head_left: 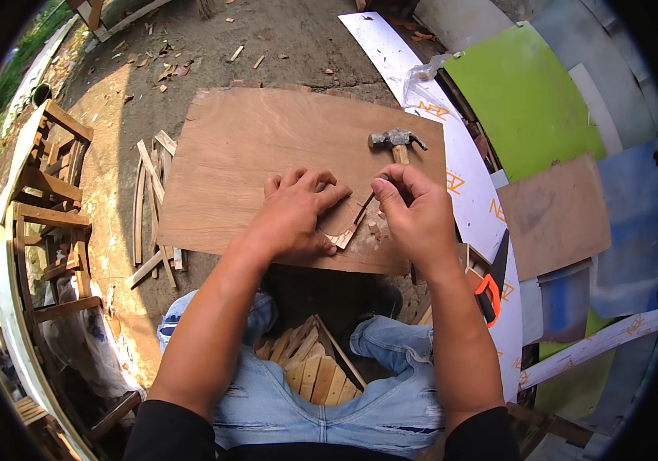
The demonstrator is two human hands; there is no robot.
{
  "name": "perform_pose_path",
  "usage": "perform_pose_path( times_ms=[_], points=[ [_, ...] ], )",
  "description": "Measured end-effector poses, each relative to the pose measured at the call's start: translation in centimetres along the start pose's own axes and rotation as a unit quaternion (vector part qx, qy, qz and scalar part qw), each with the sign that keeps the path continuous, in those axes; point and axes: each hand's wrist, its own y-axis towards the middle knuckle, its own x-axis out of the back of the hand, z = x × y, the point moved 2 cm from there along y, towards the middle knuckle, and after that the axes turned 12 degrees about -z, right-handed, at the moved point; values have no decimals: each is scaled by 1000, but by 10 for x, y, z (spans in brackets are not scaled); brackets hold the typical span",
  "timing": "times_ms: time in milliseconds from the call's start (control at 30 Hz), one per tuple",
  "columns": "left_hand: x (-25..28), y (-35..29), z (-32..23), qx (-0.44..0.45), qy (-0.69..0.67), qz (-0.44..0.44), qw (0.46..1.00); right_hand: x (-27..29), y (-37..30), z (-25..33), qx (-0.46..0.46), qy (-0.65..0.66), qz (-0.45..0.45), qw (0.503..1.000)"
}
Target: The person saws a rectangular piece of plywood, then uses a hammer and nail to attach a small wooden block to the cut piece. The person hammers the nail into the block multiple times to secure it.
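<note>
My left hand [294, 211] is arched over a brown plywood board [256, 127], steadying a small pale wooden piece [341, 239] with notched edges. Its thumb presses at that piece, and the palm hides part of it. Pinched in my right hand [421, 211] is a slim dark metal tool [365, 204], slanting down to the wooden piece; whether it is a chisel or a file I cannot tell. A claw hammer [398, 143] lies just beyond the right hand, its handle partly hidden behind the fingers. Small wood chips [376, 229] lie between my hands.
A handsaw [490, 296] with an orange-and-black handle rests right of my right forearm, on a long white printed sheet [463, 180]. Green panels [525, 88] lie farther right. Wooden strips [144, 192] are piled left of the board; wooden frames [56, 207] stand at far left. Slatted wood [317, 376] sits between my legs.
</note>
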Motion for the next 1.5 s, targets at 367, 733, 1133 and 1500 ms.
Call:
perform_pose_path(
  times_ms=[367,733,1133,1500],
  points=[
    [-4,2,3,-7,-20,9,1000,-16,33,-49,-73,-168,-40,982],
    [-5,-4,1,17,-3,-69,997,3,1,-10,-87,7,-43,995],
    [-22,-3,-19,-13,-18,-279,960,-11,-28,-24,58,-99,-76,990],
    [-16,0,-10,-6,-10,-269,963,-4,-26,-9,39,-83,-4,996]
  ],
)
